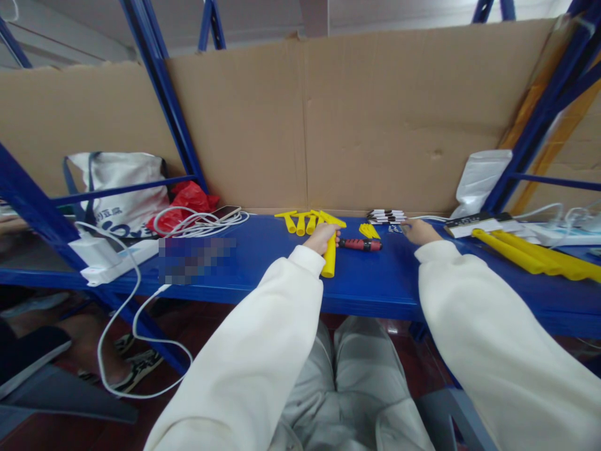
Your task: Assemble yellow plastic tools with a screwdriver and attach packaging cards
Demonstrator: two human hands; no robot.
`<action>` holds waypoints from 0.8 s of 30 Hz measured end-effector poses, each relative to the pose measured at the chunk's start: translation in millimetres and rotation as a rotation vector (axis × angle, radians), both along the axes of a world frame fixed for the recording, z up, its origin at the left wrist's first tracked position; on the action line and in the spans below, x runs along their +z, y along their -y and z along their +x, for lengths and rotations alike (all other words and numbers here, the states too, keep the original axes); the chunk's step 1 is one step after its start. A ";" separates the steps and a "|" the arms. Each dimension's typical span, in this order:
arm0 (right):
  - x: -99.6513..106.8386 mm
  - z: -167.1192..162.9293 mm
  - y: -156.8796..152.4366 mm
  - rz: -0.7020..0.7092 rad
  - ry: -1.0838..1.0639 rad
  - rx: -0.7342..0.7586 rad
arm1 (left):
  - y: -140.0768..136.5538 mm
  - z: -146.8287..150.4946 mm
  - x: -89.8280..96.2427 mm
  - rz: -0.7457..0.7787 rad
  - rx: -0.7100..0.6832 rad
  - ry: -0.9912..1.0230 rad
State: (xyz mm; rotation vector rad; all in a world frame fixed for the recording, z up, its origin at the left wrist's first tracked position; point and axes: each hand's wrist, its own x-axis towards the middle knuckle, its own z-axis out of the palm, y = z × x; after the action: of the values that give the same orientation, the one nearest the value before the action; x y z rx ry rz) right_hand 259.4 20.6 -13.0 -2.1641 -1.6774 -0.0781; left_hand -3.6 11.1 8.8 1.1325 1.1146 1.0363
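Observation:
My left hand (323, 238) is closed around a yellow T-shaped handle piece (330, 258), its round tube pointing toward me and its crossbar at the far end. Behind it lie several more yellow T-shaped pieces (300, 223). Just right of my left hand rests a red and black screwdriver (360, 244). Small yellow strips (369, 231) sit beyond it. My right hand (420, 232) reaches down to some small silver parts (395, 228), with its fingers drawn together; anything between them is too small to make out. A stack of black-and-white pieces (385, 216) lies behind those parts.
Long yellow tubes (535, 254) lie at the right of the blue table (277, 263). A white power strip (119, 260), coiled cables (201, 222), a red bag (188, 199) and a cloth bag (123, 181) are at left. Cardboard (375, 119) stands behind. Another person's leg shows at lower left.

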 end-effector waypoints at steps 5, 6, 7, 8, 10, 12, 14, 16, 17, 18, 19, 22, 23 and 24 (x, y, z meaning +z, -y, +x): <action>-6.9 -4.0 5.3 -0.145 0.129 -0.014 | -6.1 0.5 -4.4 0.066 0.040 -0.096; -7.9 -5.9 5.7 -0.175 0.136 -0.012 | -6.9 0.8 -5.5 0.092 0.037 -0.111; -8.8 -7.6 5.9 -0.202 0.142 -0.013 | -7.7 1.1 -6.5 0.123 0.031 -0.124; -9.6 -9.2 5.7 -0.223 0.147 -0.015 | -8.2 1.5 -7.6 0.155 0.025 -0.137; -10.8 -11.5 4.9 -0.243 0.158 -0.023 | -8.9 2.2 -9.7 0.211 0.013 -0.180; -12.1 -12.9 3.6 -0.250 0.169 -0.027 | -9.5 3.0 -11.8 0.256 -0.002 -0.242; -13.4 -13.8 2.1 -0.249 0.179 -0.023 | -10.5 4.0 -13.9 0.317 -0.019 -0.294; -14.7 -14.6 0.9 -0.248 0.181 -0.023 | -12.7 4.9 -16.3 0.384 -0.039 -0.324; -15.2 -15.0 0.4 -0.247 0.178 -0.025 | -14.2 5.2 -17.6 0.411 -0.049 -0.337; -15.7 -15.4 0.0 -0.246 0.176 -0.028 | -15.9 5.5 -18.9 0.432 -0.059 -0.350; -15.9 -15.7 -0.2 -0.241 0.175 -0.028 | -17.6 5.6 -20.1 0.448 -0.069 -0.365; -15.2 -15.9 -0.6 -0.205 0.188 0.000 | -21.4 5.2 -22.9 0.497 -0.077 -0.407; -14.4 -15.7 -0.6 -0.190 0.192 0.017 | -21.7 4.9 -23.3 0.508 -0.073 -0.418; -13.6 -15.6 -0.7 -0.177 0.195 0.032 | -21.3 4.7 -23.2 0.515 -0.069 -0.428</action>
State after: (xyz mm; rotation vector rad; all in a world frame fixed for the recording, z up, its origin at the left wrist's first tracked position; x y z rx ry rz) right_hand 243.9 21.3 -26.6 -2.3223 -1.8905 -0.1409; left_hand 1.1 32.5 -14.4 1.8575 1.1559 1.0868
